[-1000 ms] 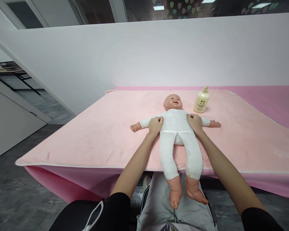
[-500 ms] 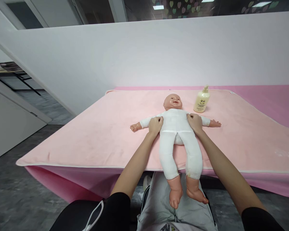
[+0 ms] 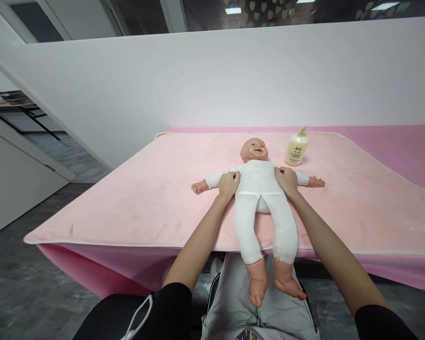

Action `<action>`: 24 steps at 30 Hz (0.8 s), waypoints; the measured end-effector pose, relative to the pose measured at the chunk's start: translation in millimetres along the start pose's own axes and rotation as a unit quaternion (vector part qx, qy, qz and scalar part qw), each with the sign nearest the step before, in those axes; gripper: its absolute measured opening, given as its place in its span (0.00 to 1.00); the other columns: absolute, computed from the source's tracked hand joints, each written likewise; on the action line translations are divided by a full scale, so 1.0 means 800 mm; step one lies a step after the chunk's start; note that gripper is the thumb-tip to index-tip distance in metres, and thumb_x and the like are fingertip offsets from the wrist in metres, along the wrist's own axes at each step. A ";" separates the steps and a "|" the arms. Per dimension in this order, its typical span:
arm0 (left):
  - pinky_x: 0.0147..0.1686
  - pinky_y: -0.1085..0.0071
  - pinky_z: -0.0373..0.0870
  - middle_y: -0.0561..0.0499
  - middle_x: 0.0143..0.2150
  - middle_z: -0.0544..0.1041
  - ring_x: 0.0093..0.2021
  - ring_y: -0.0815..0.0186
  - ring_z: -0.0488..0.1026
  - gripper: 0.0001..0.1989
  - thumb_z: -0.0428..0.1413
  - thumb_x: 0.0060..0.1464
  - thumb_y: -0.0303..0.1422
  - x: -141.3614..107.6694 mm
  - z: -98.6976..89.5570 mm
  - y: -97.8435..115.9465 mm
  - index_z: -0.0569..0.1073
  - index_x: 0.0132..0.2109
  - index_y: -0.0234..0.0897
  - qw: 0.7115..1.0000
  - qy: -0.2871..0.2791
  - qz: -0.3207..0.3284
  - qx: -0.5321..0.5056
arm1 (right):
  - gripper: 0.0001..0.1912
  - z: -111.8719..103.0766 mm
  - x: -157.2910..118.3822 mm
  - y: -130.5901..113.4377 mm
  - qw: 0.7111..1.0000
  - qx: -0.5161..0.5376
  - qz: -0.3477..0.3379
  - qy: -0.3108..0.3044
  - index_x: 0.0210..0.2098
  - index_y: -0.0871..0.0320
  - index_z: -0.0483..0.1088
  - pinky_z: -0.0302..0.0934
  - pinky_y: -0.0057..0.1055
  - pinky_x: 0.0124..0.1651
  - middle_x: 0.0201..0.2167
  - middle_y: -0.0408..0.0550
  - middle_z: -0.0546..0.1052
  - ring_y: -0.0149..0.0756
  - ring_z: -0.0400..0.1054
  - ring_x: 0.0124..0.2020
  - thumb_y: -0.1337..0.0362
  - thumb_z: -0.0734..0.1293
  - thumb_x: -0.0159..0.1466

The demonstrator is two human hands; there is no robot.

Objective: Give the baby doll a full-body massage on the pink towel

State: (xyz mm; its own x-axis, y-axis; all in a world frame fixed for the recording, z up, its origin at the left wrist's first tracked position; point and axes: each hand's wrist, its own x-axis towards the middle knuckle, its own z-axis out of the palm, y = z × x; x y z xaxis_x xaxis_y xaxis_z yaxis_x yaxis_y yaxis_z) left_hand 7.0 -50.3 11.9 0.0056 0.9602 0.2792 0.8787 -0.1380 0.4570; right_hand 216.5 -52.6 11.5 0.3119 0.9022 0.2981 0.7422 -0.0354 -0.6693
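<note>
A baby doll [image 3: 259,182] with a white cloth body lies face up, its arms spread and its bare feet hanging past the table's front edge. Against one side of its torso, below the outstretched arm, my left hand [image 3: 229,184] is closed. My right hand [image 3: 286,180] is closed at the opposite side, level with the other. Both thumbs rest along the white cloth, while the remaining fingers are mostly hidden. A pale yellow pump bottle [image 3: 296,148] stands upright beyond my right hand, near the doll's head.
A pink blanket [image 3: 134,203] lies under the doll, over a darker pink cloth [image 3: 407,151] that drapes down the front. Behind the table rises a white partition [image 3: 212,80]. A black chair [image 3: 106,318] is at lower left.
</note>
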 end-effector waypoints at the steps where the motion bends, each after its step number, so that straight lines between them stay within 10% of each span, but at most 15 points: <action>1: 0.31 0.69 0.57 0.41 0.33 0.79 0.32 0.62 0.72 0.24 0.41 0.61 0.36 0.000 0.000 0.000 0.78 0.31 0.32 1.000 0.000 0.001 -0.001 | 0.18 0.000 0.000 0.000 1.000 0.000 -0.001 0.000 0.16 0.58 0.61 0.41 0.29 0.27 0.17 0.45 0.66 0.30 0.51 0.22 0.59 0.56 0.60; 24: 0.32 0.69 0.56 0.41 0.32 0.79 0.31 0.63 0.72 0.24 0.40 0.61 0.37 0.001 0.000 0.000 0.78 0.31 0.32 1.000 -0.002 0.002 0.001 | 0.17 -0.001 0.000 -0.001 1.000 0.001 0.008 -0.008 0.17 0.58 0.61 0.41 0.29 0.27 0.18 0.46 0.66 0.31 0.51 0.23 0.58 0.56 0.59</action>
State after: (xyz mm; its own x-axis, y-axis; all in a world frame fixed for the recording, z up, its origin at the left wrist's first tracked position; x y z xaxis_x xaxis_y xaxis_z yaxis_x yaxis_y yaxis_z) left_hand 6.8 -50.0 12.2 0.0104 0.9605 0.2780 0.8795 -0.1411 0.4545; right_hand 216.2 -53.1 12.2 0.3143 0.9079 0.2775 0.7357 -0.0482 -0.6756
